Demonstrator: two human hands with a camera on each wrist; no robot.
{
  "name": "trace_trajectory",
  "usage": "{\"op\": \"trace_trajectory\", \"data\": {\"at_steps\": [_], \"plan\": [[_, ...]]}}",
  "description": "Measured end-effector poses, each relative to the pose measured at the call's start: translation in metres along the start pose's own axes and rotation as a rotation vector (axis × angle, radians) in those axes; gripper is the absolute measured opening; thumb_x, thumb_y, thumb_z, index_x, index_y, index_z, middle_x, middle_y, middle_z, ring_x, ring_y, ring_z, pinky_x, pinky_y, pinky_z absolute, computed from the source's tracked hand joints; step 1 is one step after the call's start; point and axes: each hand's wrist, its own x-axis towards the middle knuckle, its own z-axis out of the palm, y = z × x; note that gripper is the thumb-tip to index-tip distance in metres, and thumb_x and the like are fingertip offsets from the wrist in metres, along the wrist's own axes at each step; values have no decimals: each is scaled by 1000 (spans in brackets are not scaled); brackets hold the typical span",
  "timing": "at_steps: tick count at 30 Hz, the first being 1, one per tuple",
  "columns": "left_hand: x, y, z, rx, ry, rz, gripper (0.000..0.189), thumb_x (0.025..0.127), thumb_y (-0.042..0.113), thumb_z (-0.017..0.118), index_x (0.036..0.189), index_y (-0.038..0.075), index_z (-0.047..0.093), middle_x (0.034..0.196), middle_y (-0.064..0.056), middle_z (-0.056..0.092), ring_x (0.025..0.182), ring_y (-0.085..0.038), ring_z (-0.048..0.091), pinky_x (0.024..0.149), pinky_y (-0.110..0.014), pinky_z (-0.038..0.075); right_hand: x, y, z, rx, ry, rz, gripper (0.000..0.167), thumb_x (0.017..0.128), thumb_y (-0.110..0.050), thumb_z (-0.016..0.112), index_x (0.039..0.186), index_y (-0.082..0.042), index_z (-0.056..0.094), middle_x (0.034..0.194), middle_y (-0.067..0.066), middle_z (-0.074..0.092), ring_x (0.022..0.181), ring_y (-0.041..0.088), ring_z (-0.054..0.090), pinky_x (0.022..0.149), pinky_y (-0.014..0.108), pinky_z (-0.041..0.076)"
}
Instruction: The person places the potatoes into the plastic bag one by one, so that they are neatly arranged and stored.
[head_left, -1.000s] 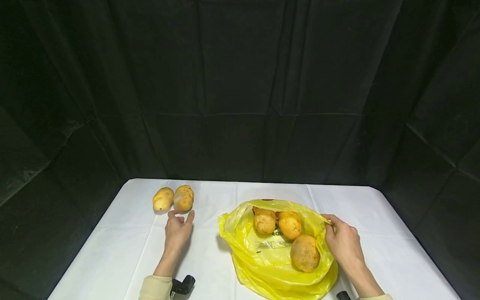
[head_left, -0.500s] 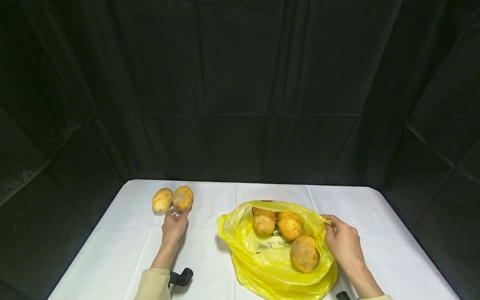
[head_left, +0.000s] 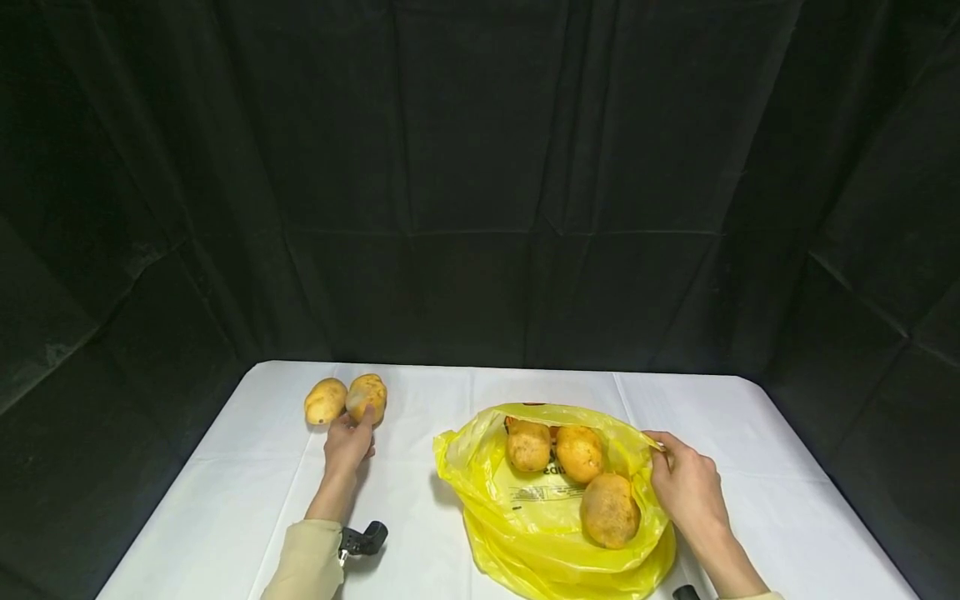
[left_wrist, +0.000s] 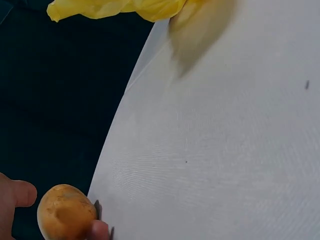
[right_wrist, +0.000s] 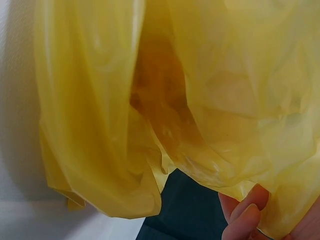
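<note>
In the head view my left hand (head_left: 347, 446) reaches the near side of a potato (head_left: 367, 392) at the back left of the table. In the left wrist view the thumb stands a little apart from that potato (left_wrist: 65, 212), while a fingertip is right at its other side. A second potato (head_left: 326, 401) lies just left of it. My right hand (head_left: 686, 483) pinches the right rim of a yellow plastic bag (head_left: 517, 542) and holds its mouth wide. Inside the bag three potatoes show: one (head_left: 528, 445) at left, one (head_left: 580, 454) beside it and a larger one (head_left: 611, 510) nearer.
A white cloth (head_left: 225, 508) covers the table, and black curtains (head_left: 480, 208) enclose its back and sides. Part of the yellow bag (left_wrist: 120, 7) hangs into the top of the left wrist view. Each wrist wears a black camera mount, the left one (head_left: 363, 540) showing clearly.
My left hand has moved slightly forward, and its thumb now overlaps the right-hand loose potato. The right hand and bag have stayed in place.
</note>
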Motion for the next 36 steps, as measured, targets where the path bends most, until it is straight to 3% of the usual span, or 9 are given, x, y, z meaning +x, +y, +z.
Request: {"op": "trace_trajectory", "data": {"at_steps": [5,11,19,22,26,28,30,33,36], "plan": [[5,0,2,-18,-5,9,66,99,41,53,137,-12,40,67,-3,58,53,-9,56,51,-21,49,0,0,0,-1,-13,14,28,95,-3,52,119,0,66,105,26,67,72,25,57,65,42,46],[8,1,5,9,17,31,63,99,44,50,130,-10,46,65,-3,57,51,-10,55,50,-22,46,0,0,-1,-1,0,3,28,95,-3,52,119,-1,66,105,27,67,72,26,58,64,44,46],[12,3,10,27,37,-7,59,100,45,46,125,-8,48,63,-5,56,46,-9,52,45,-20,44,-1,0,0,-2,-5,13,28,95,-4,51,119,-1,66,107,26,67,74,27,59,66,45,47],[12,3,11,27,42,-8,59,100,44,46,126,-9,46,65,-6,55,47,-9,52,45,-20,45,-1,0,0,-4,-12,14,28,95,-3,51,119,-1,66,108,27,66,81,32,63,70,49,50],[12,4,12,31,48,5,61,100,42,49,130,-10,43,87,-16,58,52,-12,55,48,-22,48,-1,1,-1,-3,-10,6,29,95,-3,51,119,-1,66,109,26,66,87,34,65,72,51,50],[11,5,14,42,55,22,63,99,41,50,134,-10,39,105,-25,57,58,-20,60,55,-29,52,-1,1,-1,-1,-6,3,28,95,-3,51,119,-1,66,109,26,67,84,32,64,71,49,49],[12,6,15,58,60,56,66,99,40,51,140,-9,34,123,-33,49,83,-33,65,75,-39,55,-1,1,-2,-3,-2,0,28,95,-3,51,119,-1,66,109,26,67,84,32,64,71,49,49],[14,7,16,102,59,133,68,99,35,51,148,-6,25,141,-38,35,123,-48,45,103,-53,37,-1,2,-2,-4,-4,0,29,94,-3,51,119,-1,66,109,26,66,83,33,63,72,49,49],[17,8,16,135,45,208,67,99,28,52,151,-2,24,148,-35,29,136,-49,27,111,-56,22,-1,2,-3,-3,-8,-2,30,94,-3,50,119,-1,66,110,27,66,84,33,63,73,50,49]]}}
